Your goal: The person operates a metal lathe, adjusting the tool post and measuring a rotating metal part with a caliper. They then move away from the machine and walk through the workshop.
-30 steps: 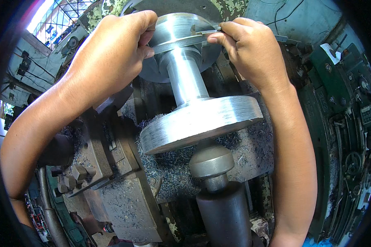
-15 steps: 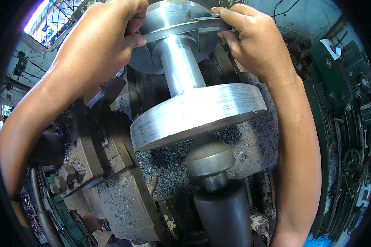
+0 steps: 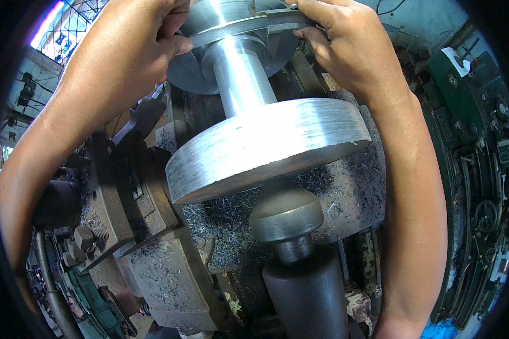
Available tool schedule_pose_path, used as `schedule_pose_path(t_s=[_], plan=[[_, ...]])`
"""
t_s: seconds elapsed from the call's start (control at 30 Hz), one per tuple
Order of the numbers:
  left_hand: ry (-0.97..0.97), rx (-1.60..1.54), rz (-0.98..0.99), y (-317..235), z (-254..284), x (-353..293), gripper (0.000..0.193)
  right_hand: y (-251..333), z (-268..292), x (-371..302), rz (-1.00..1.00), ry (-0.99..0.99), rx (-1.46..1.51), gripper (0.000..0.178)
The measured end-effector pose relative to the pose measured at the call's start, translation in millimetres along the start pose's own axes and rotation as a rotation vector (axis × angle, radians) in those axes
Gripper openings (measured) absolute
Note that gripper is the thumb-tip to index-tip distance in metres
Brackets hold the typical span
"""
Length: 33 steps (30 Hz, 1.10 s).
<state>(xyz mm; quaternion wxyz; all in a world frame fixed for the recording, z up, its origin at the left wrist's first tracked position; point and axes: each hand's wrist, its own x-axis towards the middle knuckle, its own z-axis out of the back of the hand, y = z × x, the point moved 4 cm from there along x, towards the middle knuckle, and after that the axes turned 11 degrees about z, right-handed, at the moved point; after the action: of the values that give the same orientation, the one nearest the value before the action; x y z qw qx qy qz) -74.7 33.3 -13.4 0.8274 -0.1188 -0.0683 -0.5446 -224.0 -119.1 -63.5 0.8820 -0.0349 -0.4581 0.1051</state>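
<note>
A shiny metal workpiece with a thick round disc (image 3: 271, 144) and a narrower shaft (image 3: 243, 79) sits in a lathe, its shaft running up to the chuck (image 3: 192, 73). Across the shaft's far end, close to the chuck, lies a flat grey steel caliper (image 3: 232, 29). Pinched at the caliper's left end is my left hand (image 3: 158, 39), partly cut off by the top edge. My right hand (image 3: 342, 39) grips its right end between thumb and fingers. The caliper's jaws are hard to make out against the chuck.
A cone-shaped lathe centre (image 3: 285, 212) on the dark tailstock quill (image 3: 305, 294) points at the disc's face. To the left stands a tool post (image 3: 116, 198) with bolts. Metal chips (image 3: 226, 237) cover the carriage. Another green machine (image 3: 469, 113) stands at the right.
The view has shifted slightly, so the workpiece and both hands sit a little higher in the picture. Both hands keep hold of the caliper.
</note>
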Motion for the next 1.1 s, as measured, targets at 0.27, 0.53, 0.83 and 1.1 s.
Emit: schedule_pose_path(t_s=[0.27,0.53,0.83,1.1], plan=[[0.007,-0.034,0.020,0.3,-1.1,-0.2,0.030,0.4,-2.0,3.2,0.003,-0.031,0.011,0.023],[-0.005,-0.050,-0.012,-0.9,-1.7,-0.7,0.031,0.7,-1.5,-0.2,-0.024,-0.026,-0.013,0.023],[-0.002,-0.011,0.021,2.8,-2.4,1.5,0.032,8.8,2.2,4.4,-0.043,-0.011,-0.038,0.026],[-0.011,0.016,-0.038,-1.4,-0.9,0.1,0.034,-0.8,-3.6,-2.9,-0.062,0.058,-0.056,0.031]])
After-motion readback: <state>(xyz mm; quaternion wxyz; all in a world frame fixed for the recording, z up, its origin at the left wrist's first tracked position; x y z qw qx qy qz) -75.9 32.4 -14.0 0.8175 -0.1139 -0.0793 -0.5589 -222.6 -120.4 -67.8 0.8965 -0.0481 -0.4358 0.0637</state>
